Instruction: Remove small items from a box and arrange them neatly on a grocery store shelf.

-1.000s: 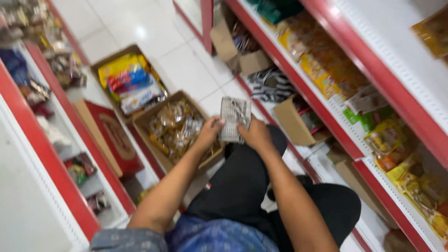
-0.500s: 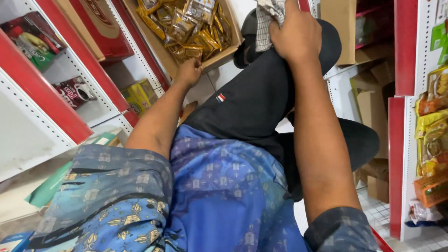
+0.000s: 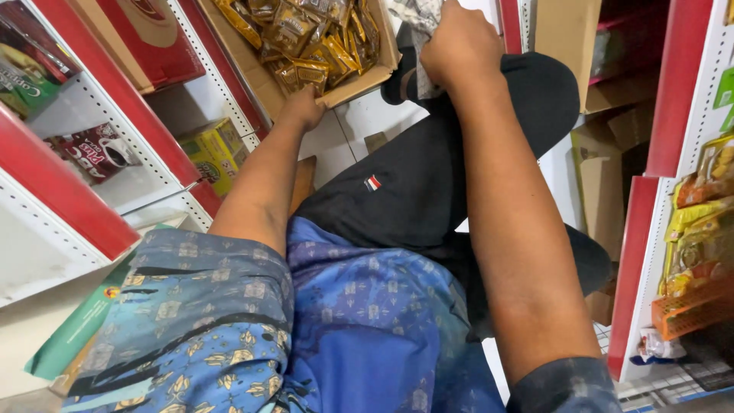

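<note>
The left arm stretches forward and down, elbow nearly straight, and the left hand [image 3: 304, 107] curls over the near edge of the carton [image 3: 359, 82] on the floor, fingers closed on its rim. Gold packets [image 3: 306, 38] fill the carton. The right arm runs straight along the raised knee [image 3: 527, 99]; the right hand [image 3: 459, 47], knuckles up, is clenched around a crumpled grey-and-white wrapper [image 3: 417, 15] just beside the carton's right wall. Red-edged shelves [image 3: 92, 206] stand on both sides
</note>
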